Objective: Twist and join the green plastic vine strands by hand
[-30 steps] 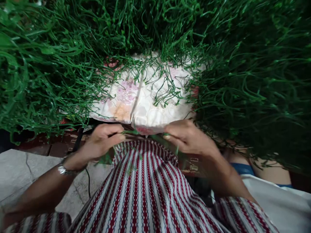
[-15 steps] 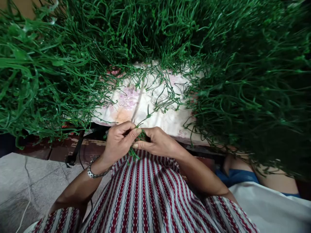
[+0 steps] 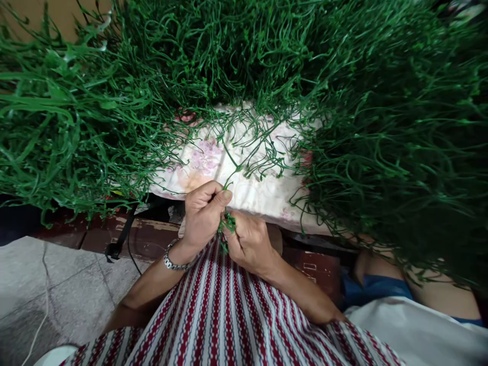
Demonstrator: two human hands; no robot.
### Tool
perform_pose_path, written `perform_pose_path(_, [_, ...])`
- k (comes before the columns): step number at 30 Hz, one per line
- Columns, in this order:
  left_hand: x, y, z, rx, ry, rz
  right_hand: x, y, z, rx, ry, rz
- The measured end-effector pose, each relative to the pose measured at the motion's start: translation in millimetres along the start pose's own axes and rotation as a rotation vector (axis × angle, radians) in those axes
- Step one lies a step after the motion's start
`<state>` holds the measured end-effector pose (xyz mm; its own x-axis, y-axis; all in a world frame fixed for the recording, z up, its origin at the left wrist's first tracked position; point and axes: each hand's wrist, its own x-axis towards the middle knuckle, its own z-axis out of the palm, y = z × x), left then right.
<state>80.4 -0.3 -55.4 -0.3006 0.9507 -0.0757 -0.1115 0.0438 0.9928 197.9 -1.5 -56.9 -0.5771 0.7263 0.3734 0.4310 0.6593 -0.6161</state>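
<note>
Thin green stems [image 3: 233, 169] rise from between the thumb and fingers of my left hand [image 3: 206, 213], which is pinched closed and wears a metal band at the wrist. Just to its right and slightly lower, my right hand [image 3: 249, 241] has its fingers curled round the leafy lower part [image 3: 227, 222] of the same green piece. Both hands are above my striped clothing, at the near edge of a white flowered cloth [image 3: 244, 195]. Loose green stems [image 3: 267, 157] lie scattered on that cloth.
Large heaps of green stems lie at the left [image 3: 76, 127], along the back [image 3: 236, 51] and at the right [image 3: 389, 152]. A worn brown wooden edge [image 3: 145, 236] runs below the cloth. At the lower right is a person's bare leg [image 3: 442, 292] with blue clothing.
Both hands have shifted a little to the right in view. My right hand has dropped lower and curled its fingers, and the stem above my left hand stands out longer.
</note>
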Motion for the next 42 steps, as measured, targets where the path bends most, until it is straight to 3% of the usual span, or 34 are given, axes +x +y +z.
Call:
perform_pose_path(10, [0, 2, 10.4, -0.081, -0.041, -0.042, -4, 0, -7, -0.112, 0.107, -0.101])
perform_pose_path(16, [3, 4, 13.2, -0.082, -0.042, -0.022, -4, 3, -12, -0.043, 0.101, -0.033])
perform_pose_path(19, [4, 10, 11.3, -0.177, -0.065, -0.027, -1, 11, -14, 0.118, 0.033, 0.091])
perform_pose_path(22, [4, 14, 7.6, -0.342, -0.162, -0.099, 3, 20, -17, 0.306, -0.045, 0.146])
perform_pose_path(27, [4, 17, 2.9, -0.546, -0.309, -0.343, 8, 28, -22, 0.408, -0.131, 0.023])
perform_pose_path(32, [0, 15, -0.3, -0.537, -0.365, -0.495, 9, 39, -27, 0.474, -0.355, -0.150])
perform_pose_path(37, [-7, 15, -0.9, -0.545, -0.407, -0.572, 8, 46, -34, 0.515, -0.519, -0.212])
perform_pose_path(42, [-12, 16, -1.1, -0.573, -0.395, -0.586, 9, 48, -34, 0.614, -0.602, -0.231])
